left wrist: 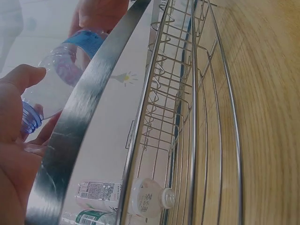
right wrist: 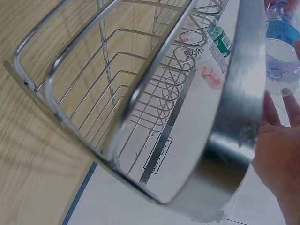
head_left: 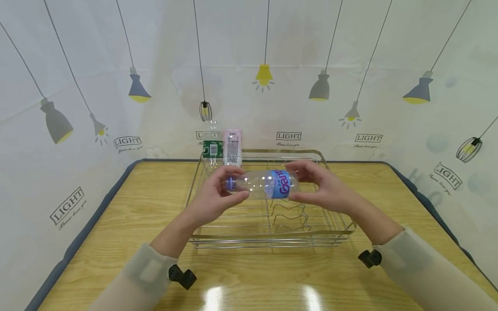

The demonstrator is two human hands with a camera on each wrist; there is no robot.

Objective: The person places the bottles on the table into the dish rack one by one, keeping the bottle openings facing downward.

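Note:
A clear plastic bottle (head_left: 255,185) with a blue label and a blue-violet neck end lies sideways in the air over the wire dish rack (head_left: 268,236). My left hand (head_left: 212,198) grips its neck end, thumb below and fingers above. At the base end, my right hand (head_left: 326,186) holds it between thumb and fingers, close to the blue label (head_left: 280,184). The left wrist view shows the bottle's ribbed blue neck end (left wrist: 31,117) beside the left palm. In the right wrist view the right fingertips touch the bottle's base.
At the rack's back left stand a clear bottle with a green label (head_left: 212,149) and a pink-labelled bottle (head_left: 232,147), its neck pointing down. Zigzag wire dividers (head_left: 289,216) line the rack. A wooden table (head_left: 148,203) lies beneath; a lamp-printed backdrop (head_left: 233,86) surrounds it.

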